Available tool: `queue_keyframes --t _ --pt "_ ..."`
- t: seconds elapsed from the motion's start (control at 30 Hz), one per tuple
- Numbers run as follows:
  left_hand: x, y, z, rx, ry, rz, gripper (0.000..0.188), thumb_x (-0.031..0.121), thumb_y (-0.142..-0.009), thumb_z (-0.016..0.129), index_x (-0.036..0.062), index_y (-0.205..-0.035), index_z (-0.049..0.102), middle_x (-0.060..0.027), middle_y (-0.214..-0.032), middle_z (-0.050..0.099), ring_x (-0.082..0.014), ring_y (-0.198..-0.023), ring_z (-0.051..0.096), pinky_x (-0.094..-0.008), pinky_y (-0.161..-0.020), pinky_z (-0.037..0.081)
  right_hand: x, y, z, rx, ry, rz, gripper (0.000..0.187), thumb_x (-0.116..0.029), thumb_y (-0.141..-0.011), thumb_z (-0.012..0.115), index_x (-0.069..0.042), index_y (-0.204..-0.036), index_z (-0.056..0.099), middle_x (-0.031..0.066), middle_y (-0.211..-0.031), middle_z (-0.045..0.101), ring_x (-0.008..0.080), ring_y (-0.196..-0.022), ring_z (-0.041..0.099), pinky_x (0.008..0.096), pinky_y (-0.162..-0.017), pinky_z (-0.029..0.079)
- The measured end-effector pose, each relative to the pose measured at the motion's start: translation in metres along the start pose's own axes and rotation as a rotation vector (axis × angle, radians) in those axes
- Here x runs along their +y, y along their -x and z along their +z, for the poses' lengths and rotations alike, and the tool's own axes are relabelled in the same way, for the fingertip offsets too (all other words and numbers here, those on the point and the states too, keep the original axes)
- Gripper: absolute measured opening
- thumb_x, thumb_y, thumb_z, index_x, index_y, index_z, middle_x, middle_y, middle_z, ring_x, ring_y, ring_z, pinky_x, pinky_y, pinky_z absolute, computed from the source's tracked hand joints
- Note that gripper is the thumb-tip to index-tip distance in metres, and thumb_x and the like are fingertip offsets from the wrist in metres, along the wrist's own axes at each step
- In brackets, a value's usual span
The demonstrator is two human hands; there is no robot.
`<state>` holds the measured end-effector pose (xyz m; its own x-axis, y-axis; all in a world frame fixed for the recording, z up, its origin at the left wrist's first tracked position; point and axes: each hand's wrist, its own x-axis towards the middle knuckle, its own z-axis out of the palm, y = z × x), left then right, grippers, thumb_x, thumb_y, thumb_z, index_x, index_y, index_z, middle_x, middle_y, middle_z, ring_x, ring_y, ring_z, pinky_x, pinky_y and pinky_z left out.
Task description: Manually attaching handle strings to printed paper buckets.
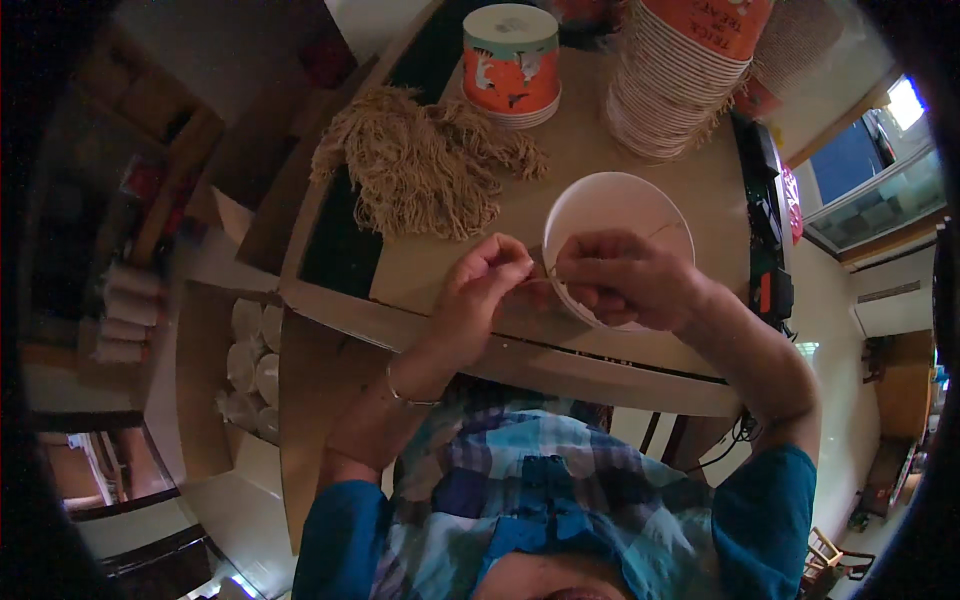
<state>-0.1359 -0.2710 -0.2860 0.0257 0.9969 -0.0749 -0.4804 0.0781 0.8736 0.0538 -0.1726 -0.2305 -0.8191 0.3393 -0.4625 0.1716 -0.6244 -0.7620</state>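
Appears to be a small workshop for hand assembly. Counter point(335, 245) overlaid with a cardboard sheet point(590, 155). Tall stack of printed tubs point(680, 85) near its right edge; heap of tan strands point(420, 165) toward the left edge. Off the near left corner, an open carton point(203, 375) filled with pale, rounded goods point(250, 365).

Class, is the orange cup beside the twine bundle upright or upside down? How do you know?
Upside down: the orange cup shows its closed base on top, rim below.
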Motion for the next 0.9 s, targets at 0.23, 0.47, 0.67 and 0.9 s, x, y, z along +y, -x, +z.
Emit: queue_keyframes --t 0.23,0.47,0.67,0.9 --pt "-0.001 0.016 0.010 0.085 -0.138 -0.074 0.021 0.023 -0.101 0.050 0.0031 -0.106 0.052 -0.0036 -0.088 0.061 -0.0121 -0.081 0.060 -0.0276 -0.078 0.049 0.001 0.003 0.003 0.020 0.034 -0.018 0.010 -0.015 -0.097 0.056 -0.005 -0.095 0.057 0.0004 -0.069 0.050 0.0051 -0.050 0.040 0.0187 -0.040 0.030" --pt "-0.006 0.019 0.006 -0.032 -0.200 0.040 0.010 0.014 -0.100 0.051 0.0038 -0.102 0.053 -0.0034 -0.079 0.061 -0.0096 -0.073 0.059 -0.0238 -0.070 0.048 0.001 0.005 0.008 0.090 0.096 0.003 0.009 -0.014 -0.096 0.056 -0.005 -0.096 0.058 -0.0012 -0.064 0.047 0.0040 -0.047 0.038 0.0185 -0.039 0.028" --pt "-0.006 0.021 0.008 -0.002 -0.201 0.050 0.007 0.009 -0.098 0.055 0.0022 -0.099 0.056 -0.0023 -0.075 0.062 -0.0087 -0.069 0.059 -0.0232 -0.067 0.049 0.002 0.008 0.009 0.123 0.061 0.002 0.008 -0.013 -0.095 0.058 -0.005 -0.097 0.059 -0.0037 -0.062 0.045 0.0025 -0.046 0.036 0.0179 -0.039 0.026" --pt "0.001 0.021 0.006 -0.051 -0.397 0.006 0.008 0.005 -0.095 0.057 0.0008 -0.101 0.058 -0.0034 -0.080 0.066 -0.0077 -0.078 0.063 -0.0235 -0.073 0.052 0.008 0.006 0.003 0.123 0.008 -0.021 0.008 -0.012 -0.093 0.062 -0.006 -0.096 0.061 -0.0063 -0.061 0.043 0.0014 -0.046 0.034 0.0182 -0.039 0.025"
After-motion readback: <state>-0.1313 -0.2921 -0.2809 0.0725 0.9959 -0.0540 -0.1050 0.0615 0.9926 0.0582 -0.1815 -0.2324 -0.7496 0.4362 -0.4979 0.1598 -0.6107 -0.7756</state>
